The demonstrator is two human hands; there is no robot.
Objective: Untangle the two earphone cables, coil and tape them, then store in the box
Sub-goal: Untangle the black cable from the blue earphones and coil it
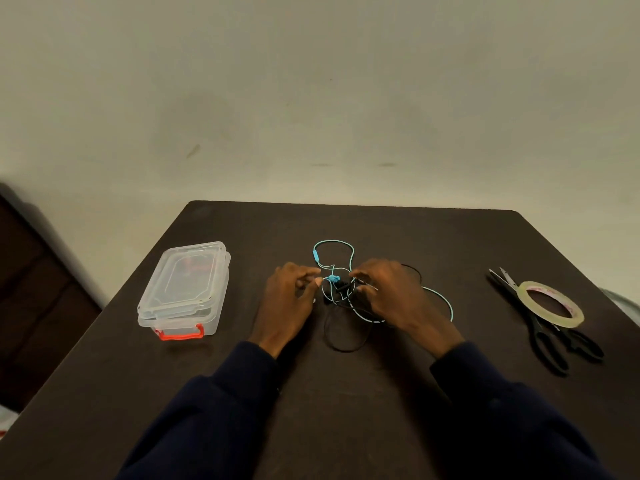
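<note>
A light blue earphone cable (350, 252) and a black earphone cable (341, 348) lie tangled together in the middle of the dark table (346, 393). My left hand (289, 304) pinches the blue cable just left of the knot, near a blue earbud (334, 278). My right hand (394, 294) pinches cable strands on the knot's right side; which colour it holds is unclear. A clear plastic box (183, 289) with a closed lid and a red latch sits to the left. A roll of clear tape (550, 304) lies at the right.
Black-handled scissors (540, 327) lie under and beside the tape roll near the table's right edge. A pale wall stands behind the table's far edge. Dark furniture (38, 289) is to the left of the table.
</note>
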